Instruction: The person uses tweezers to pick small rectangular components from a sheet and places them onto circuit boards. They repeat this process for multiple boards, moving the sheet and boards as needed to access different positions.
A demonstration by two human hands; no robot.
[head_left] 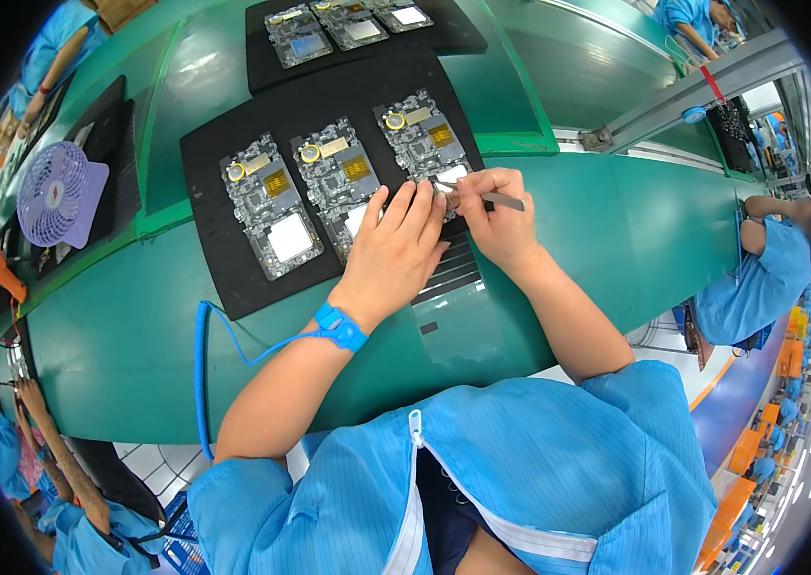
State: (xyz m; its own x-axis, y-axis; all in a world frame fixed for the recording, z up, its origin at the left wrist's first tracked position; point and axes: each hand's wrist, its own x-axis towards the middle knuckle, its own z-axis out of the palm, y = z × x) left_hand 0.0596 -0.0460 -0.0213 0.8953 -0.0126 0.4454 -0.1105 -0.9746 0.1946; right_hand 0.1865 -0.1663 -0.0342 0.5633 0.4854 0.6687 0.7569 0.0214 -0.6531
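Circuit boards are laid out in a slanting row on a black mat [209, 182], which is presumably used to cushion them from the green tabletop [616, 230]. Work is centred on the right circuit board [424, 134], whose lower end is covered by the hands; the left circuit board [273, 206] lies uncovered, and the middle circuit board [333, 172] is partly overlaid by the left hand [391, 244]. That hand is spread flat, its fingers stretched out and its thumb apart, with nothing seen clasped; the board is probably steadied this way, though what is met by the fingertips cannot be told. In the right hand [499, 220] the grip is pinched closed on a slim grey metal tool [506, 201], apparently so that its tip can be guided finely beside the left fingertips. A blue wrist strap [340, 328] is worn on the left wrist and joined to a coiled blue cord [201, 369], likely for grounding. No lettering can be made out on the boards: a white square [290, 237] and an amber patch [276, 182] appear unmarked at this size. On the lilac fan [58, 196], a small red-and-white badge is shown at the hub.
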